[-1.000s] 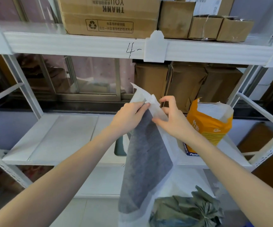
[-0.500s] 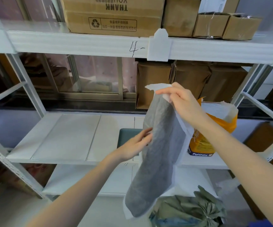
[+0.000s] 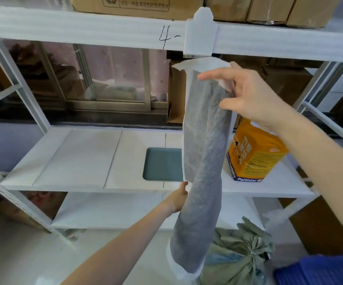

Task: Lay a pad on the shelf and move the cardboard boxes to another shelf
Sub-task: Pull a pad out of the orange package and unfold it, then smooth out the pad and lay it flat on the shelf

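A long grey pad [image 3: 204, 140] with white edges hangs folded lengthwise in front of the white shelf [image 3: 84, 161]. My right hand [image 3: 246, 95] pinches its top end, just under the upper shelf beam. My left hand [image 3: 179, 197] is lower, touching the pad's left side near the front edge of the middle shelf; its fingers are partly hidden behind the pad. Cardboard boxes [image 3: 269, 9] stand on the top shelf, and more brown boxes [image 3: 286, 83] sit at the back of the middle shelf behind the pad.
An orange pet-product bag [image 3: 255, 159] stands on the middle shelf at the right. A teal tray [image 3: 162, 163] lies flat near the shelf's middle. A tied green sack [image 3: 242, 251] sits on the floor below. Lower shelf [image 3: 109, 210] is underneath.
My right hand has lifted the pad's top higher, and the pad has unfolded longer. My left hand let go of the top and slid down along the pad's side.
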Demonstrator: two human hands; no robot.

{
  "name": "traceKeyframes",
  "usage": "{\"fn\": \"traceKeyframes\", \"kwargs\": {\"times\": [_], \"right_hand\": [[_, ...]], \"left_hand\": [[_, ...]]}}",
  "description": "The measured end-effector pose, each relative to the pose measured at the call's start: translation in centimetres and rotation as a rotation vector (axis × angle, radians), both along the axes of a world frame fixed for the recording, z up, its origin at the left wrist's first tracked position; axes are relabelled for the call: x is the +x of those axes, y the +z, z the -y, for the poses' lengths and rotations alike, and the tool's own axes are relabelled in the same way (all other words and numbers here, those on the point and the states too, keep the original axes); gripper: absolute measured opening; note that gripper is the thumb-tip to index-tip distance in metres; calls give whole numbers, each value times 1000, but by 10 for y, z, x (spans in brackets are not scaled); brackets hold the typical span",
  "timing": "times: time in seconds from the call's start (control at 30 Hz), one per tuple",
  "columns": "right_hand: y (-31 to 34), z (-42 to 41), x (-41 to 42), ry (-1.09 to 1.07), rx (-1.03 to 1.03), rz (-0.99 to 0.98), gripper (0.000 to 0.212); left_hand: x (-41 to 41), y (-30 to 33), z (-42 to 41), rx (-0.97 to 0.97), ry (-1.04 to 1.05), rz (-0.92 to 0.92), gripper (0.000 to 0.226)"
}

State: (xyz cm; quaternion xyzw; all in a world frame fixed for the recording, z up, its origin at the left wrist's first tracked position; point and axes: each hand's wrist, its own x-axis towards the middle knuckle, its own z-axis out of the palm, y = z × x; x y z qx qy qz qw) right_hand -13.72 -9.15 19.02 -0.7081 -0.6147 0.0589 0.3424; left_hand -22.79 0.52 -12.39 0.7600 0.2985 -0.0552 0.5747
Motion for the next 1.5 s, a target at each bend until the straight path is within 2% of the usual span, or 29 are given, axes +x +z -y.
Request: {"fn": "traceKeyframes", "kwargs": {"times": [0.1, 0.2, 0.27, 0.33, 0.4, 0.47, 0.6, 0.67, 0.77, 0.87, 0.97, 1.07, 1.13, 1.5], "right_hand": [[11, 3, 4, 24, 21, 16, 57], [14, 5, 20, 41, 17, -40, 56], [15, 8, 25, 41, 40, -74, 56], [17, 13, 22, 38, 65, -126, 56], [17, 15, 17, 50, 60, -156, 53], [14, 15, 14, 39, 48, -134, 54], [2, 19, 20, 10, 22, -85, 57], [-2, 23, 22, -7, -3, -62, 56], [-6, 31, 23, -16, -40, -26, 58], [-16, 39, 25, -73, -99, 39, 54], [-34, 49, 27, -125, -162, 54, 44], [-57, 55, 34, -187, -248, 93, 33], [-73, 59, 40, -253, -279, 92, 26], [-129, 74, 69, -502, -146, -24, 16]], "left_hand": [[1, 3, 8, -50, 40, 37, 88], [9, 8, 11, -143, 64, 13, 62], [20, -12, 5, -270, 102, -9, 54], [34, -43, 1, -458, 158, 11, 61], [29, -23, 15, -596, 200, -24, 64], [25, -9, 33, -714, 160, 35, 52], [22, -23, 54, -835, 173, 125, 29], [21, -27, 56, -769, 264, 150, 23], [17, -33, 51, -759, 460, 208, 35], [9, -34, 45, -728, 611, 280, 27], [-2, -37, 37, -670, 649, 351, 28], [-14, -35, 28, -580, 655, 309, 35], [-22, -33, 18, -507, 680, 307, 31], [-64, 7, -53, -149, 774, 402, 19]]}}
